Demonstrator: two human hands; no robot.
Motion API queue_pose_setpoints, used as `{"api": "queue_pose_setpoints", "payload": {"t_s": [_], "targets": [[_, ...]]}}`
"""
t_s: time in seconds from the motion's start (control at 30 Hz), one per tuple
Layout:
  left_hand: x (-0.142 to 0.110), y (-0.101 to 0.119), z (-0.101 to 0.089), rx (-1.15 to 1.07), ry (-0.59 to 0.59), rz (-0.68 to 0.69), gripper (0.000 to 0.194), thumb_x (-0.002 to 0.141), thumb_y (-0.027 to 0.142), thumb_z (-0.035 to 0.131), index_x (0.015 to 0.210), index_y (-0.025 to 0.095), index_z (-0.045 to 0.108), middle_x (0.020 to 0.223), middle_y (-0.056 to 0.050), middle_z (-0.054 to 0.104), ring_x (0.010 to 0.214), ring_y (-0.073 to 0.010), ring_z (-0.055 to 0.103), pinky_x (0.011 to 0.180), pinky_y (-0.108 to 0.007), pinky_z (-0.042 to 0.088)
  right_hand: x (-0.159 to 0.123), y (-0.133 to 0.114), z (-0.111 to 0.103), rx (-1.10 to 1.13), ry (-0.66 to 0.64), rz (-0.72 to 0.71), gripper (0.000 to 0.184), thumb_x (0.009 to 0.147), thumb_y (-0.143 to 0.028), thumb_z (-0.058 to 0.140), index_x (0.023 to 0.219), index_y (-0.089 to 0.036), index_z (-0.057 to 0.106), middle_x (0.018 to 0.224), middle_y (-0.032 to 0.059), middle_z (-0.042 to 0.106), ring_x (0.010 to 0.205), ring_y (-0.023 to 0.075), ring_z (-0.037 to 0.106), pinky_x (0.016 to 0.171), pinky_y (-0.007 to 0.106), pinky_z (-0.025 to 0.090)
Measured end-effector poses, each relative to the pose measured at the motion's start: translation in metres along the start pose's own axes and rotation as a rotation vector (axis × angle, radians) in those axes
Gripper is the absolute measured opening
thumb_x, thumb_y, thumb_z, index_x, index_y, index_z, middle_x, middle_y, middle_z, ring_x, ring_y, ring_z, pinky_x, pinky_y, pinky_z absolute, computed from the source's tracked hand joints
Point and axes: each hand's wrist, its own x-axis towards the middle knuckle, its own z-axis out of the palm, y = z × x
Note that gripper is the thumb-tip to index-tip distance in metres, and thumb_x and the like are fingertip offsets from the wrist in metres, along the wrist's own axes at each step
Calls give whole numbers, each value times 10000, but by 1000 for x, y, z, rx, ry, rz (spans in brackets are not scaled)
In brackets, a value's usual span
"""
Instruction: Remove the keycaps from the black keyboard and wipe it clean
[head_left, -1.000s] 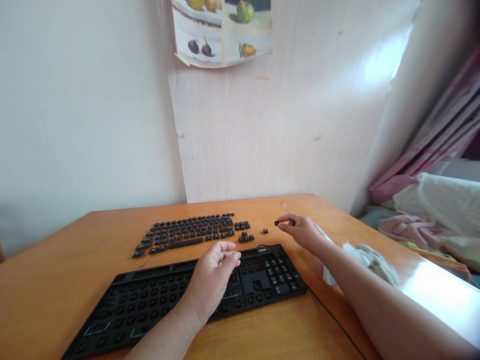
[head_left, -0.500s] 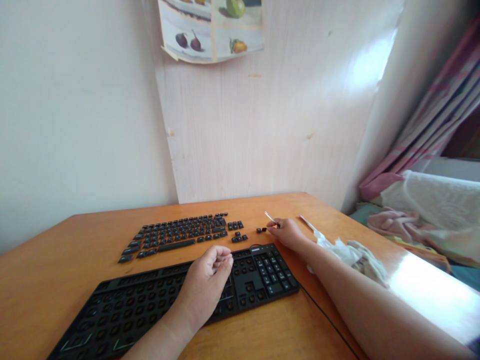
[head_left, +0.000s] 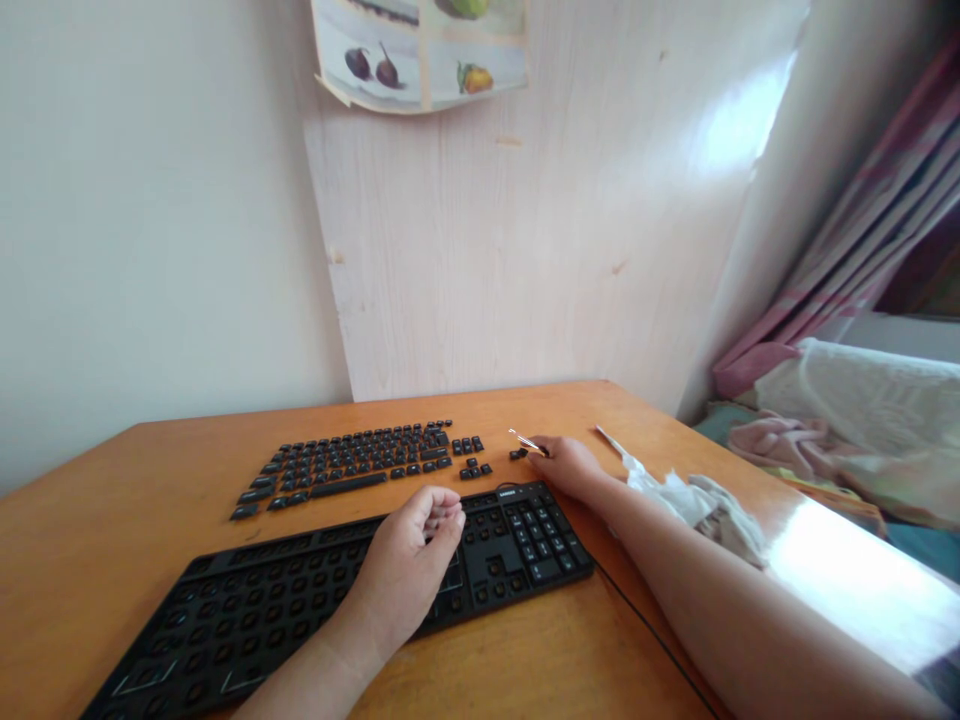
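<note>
A black keyboard (head_left: 486, 540) lies across the front of the desk, most of its keys off and the number pad keys still on. Above its middle hovers my left hand (head_left: 416, 540), fingers curled in towards the thumb, and I see nothing in them. My right hand (head_left: 566, 465) rests behind the keyboard's right end, closed on a keycap puller (head_left: 528, 441) whose thin metal wires point left. Right at its fingertips sit loose black keycaps (head_left: 517, 455) on the desk. Farther left, more keycaps (head_left: 360, 455) are laid out in keyboard order.
A crumpled white plastic bag (head_left: 660, 490) and a greyish cloth (head_left: 724, 515) lie right of my right forearm, a thin pale stick (head_left: 611, 439) behind them. The keyboard's black cable (head_left: 645, 620) runs towards the front right. A fruit picture (head_left: 420, 50) hangs on the wall board.
My right hand has come down and left, setting a keycap beside another loose one; the puller's wires have swung to point left. My left hand keeps its pose. The view has shifted slightly.
</note>
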Motion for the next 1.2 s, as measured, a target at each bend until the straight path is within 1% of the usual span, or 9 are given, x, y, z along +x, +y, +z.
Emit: {"api": "queue_pose_setpoints", "payload": {"t_s": [0.1,0.27,0.33,0.53,0.67,0.83,1.0,1.1,1.2], "targets": [[0,1,1,10,3,3,218,857,388,547,944,204,627,926,-36,701,884,-188,652,852,-334,492,-2,-4,-1,-30,-13,0,295,850,-311,543,1086,-295,720,989,35,744,902,220,653,731,268,421],[-1,-2,1,10,-5,16,214,863,383,548,956,206,623,924,-33,700,883,-183,651,852,-327,488,0,-4,-2,-53,4,25,214,825,-315,582,972,-233,714,883,47,732,812,202,640,668,257,393],[-1,-3,0,14,-8,18,216,866,385,545,965,209,621,935,-34,700,888,-183,650,853,-324,487,1,-3,-2,-54,18,34,189,813,-312,603,940,-216,704,880,46,722,805,191,630,665,250,387],[-1,1,0,16,-3,15,213,859,383,548,950,208,627,924,-36,708,878,-186,655,839,-318,494,2,0,-3,-50,54,42,247,790,-307,636,1003,-185,666,911,51,696,799,179,604,662,249,378],[-2,4,0,20,-9,16,213,859,380,545,949,207,628,927,-40,710,883,-192,658,841,-326,497,4,2,-2,-57,45,31,173,783,-291,636,912,-186,685,892,52,685,806,177,599,688,251,385],[-2,6,0,32,-5,5,205,857,382,547,932,211,631,922,-42,715,870,-200,664,837,-345,502,3,1,-2,-71,64,31,136,791,-261,615,863,-170,686,915,76,676,837,188,595,712,255,392],[-2,6,0,44,1,9,204,855,374,553,944,209,633,930,-46,718,876,-202,665,838,-345,502,1,-1,-1,-66,66,12,126,793,-214,589,857,-163,685,872,69,695,803,179,598,677,245,381],[-2,4,0,43,-2,13,201,854,367,553,946,211,640,945,-51,721,891,-208,666,848,-353,504,2,0,-1,-59,77,24,153,824,-220,549,861,-161,685,834,66,703,769,174,602,641,243,367],[-1,2,0,47,-8,14,200,854,363,553,951,210,638,949,-51,721,902,-209,666,860,-358,504,5,3,0,-53,85,51,176,843,-247,532,820,-159,683,784,63,703,717,170,603,606,245,355]]}}
